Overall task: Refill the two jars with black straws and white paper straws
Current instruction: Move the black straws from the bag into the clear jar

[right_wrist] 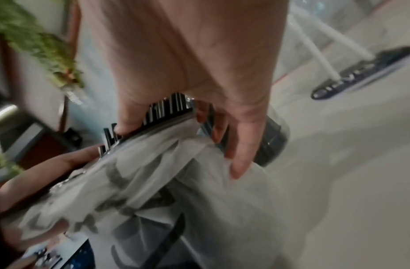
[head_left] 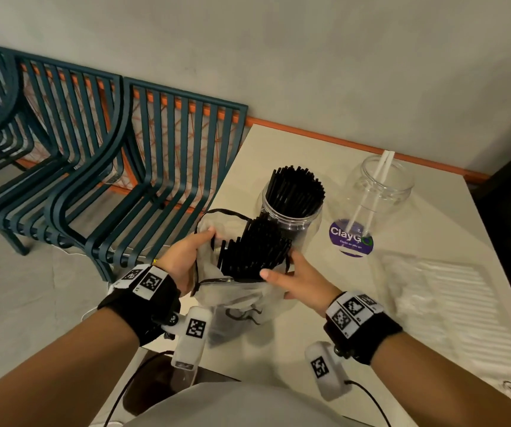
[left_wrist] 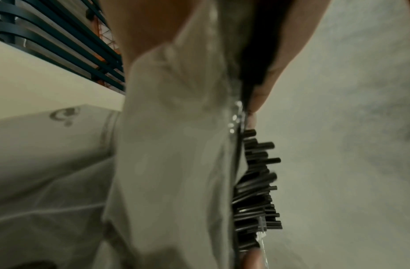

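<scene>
Pale café table (head_left: 433, 303): left hand (head_left: 183, 260) grips the bag (head_left: 242, 300) rim, right hand (head_left: 297, 282) curls around black straws (head_left: 254, 251) pointing up toward the near jar (head_left: 291, 211), just beyond.

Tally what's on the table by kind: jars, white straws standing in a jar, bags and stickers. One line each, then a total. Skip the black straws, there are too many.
Jars: 2, the jar of black straws and the near-empty clear jar.
White paper straws in a jar: 2.
Bags: 1, the pale bag held by both hands.
Stickers: 1, the purple sticker.
Total: 6.
</scene>
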`<state>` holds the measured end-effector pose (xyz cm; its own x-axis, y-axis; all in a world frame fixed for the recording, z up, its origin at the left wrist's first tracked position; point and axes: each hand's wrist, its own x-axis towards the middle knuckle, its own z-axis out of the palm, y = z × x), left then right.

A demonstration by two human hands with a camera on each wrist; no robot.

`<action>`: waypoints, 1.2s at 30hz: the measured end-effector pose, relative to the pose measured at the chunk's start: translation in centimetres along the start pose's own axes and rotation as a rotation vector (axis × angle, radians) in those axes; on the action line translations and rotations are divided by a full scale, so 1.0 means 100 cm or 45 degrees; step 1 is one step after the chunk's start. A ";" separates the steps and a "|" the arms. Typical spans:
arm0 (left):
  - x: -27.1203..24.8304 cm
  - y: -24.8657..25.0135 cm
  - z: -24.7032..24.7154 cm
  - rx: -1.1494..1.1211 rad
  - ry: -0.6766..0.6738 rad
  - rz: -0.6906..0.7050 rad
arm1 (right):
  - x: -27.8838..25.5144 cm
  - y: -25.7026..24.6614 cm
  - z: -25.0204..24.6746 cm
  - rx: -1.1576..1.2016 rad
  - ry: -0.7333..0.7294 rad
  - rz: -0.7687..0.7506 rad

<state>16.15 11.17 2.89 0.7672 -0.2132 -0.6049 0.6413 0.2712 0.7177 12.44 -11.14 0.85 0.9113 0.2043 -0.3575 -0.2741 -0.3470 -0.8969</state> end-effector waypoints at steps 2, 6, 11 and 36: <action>-0.002 -0.002 0.004 0.010 -0.015 -0.005 | 0.005 0.000 0.006 -0.032 -0.029 -0.096; -0.006 0.004 0.002 -0.040 -0.060 0.071 | 0.002 -0.021 0.007 0.037 0.073 -0.369; -0.009 0.006 -0.003 -0.023 -0.022 0.167 | 0.002 -0.026 -0.004 -0.236 0.193 -0.570; -0.005 -0.002 0.005 0.164 -0.088 0.054 | 0.027 -0.011 0.012 -0.346 0.202 -0.330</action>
<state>15.66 10.78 3.27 0.7896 -0.2697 -0.5512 0.6011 0.1596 0.7831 14.83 -9.14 0.54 0.9814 0.1805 -0.0653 0.0424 -0.5359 -0.8432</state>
